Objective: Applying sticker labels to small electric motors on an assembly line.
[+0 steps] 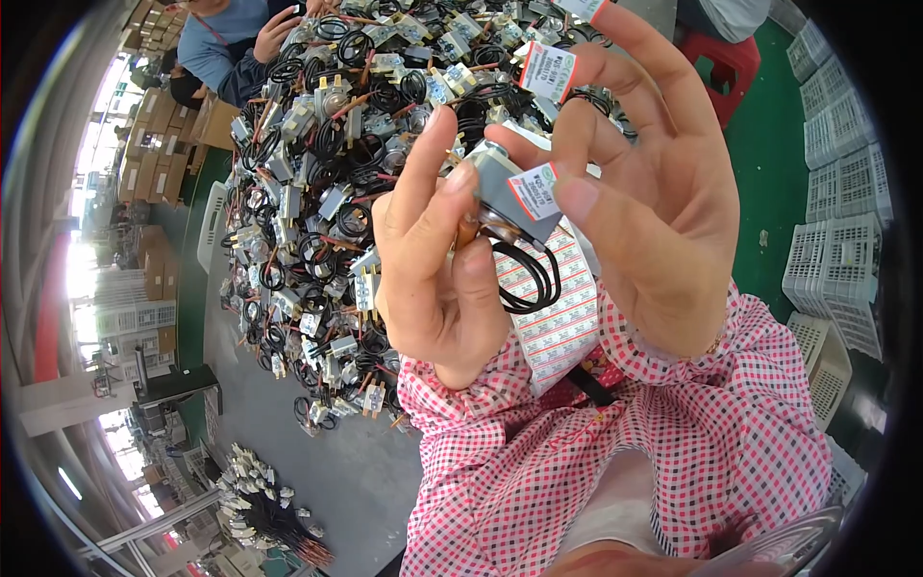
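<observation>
While both hands are lifted up close to the camera, the left hand holds a small grey part between its thumb and fingers. The part is a little box with a metal top, and a thin black wire loop hangs down from it. The right hand is opened up, with its thumb pressing a small white and red sticker onto the side of the grey part. 1 more sticker sits on the tip of a right finger, and another sticker shows on a finger near the top edge. A long sheet of the same stickers lies just under the hands, over the person's lap. Both sleeves are pink and white checked cloth.

Behind the hands, a big pile of the same grey parts with black wires covers the grey surface. A smaller heap of parts lies near the lower left. Another person in a blue top sits at the far side of the pile. White plastic crates are stacked on the green floor at the right, by a red stool.
</observation>
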The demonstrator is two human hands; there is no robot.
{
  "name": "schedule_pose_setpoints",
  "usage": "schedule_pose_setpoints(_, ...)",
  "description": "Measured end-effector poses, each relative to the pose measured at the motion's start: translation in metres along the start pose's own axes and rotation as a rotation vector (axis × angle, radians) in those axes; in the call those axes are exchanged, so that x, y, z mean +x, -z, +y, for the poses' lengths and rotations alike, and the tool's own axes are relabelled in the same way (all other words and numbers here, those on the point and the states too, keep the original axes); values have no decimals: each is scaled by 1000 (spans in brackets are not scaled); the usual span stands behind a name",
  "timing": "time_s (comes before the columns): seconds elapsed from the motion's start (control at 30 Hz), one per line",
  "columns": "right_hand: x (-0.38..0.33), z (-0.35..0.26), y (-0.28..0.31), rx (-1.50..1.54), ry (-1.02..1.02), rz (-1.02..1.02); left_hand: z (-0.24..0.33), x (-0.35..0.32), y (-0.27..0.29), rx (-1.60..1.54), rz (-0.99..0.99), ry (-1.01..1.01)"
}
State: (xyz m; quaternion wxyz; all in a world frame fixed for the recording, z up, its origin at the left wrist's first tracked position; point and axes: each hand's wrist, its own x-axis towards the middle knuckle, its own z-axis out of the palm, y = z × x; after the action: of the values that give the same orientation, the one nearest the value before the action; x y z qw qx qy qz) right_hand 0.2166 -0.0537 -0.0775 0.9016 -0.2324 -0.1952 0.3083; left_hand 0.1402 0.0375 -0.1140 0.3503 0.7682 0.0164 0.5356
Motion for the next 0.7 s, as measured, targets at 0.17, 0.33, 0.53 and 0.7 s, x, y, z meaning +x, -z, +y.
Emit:
schedule_pose_setpoints(0.17, -6, -6, 9, -52, 34, -19, -8, 2, 2, 30, 107, -79)
schedule_pose_setpoints(0.33, -4, -3, 3, -115, 78, -37, -2, 1, 0, -8, 164, -85)
schedule_pose_setpoints(0.53, -3, 0, 3, -175, 109, -72, -1, 1, 12, 110, 114, -110)
schedule_pose_setpoints(0.7, -6, 3, -1, -232, 143, -97, 1, 1, 14, 120, 117, -125)
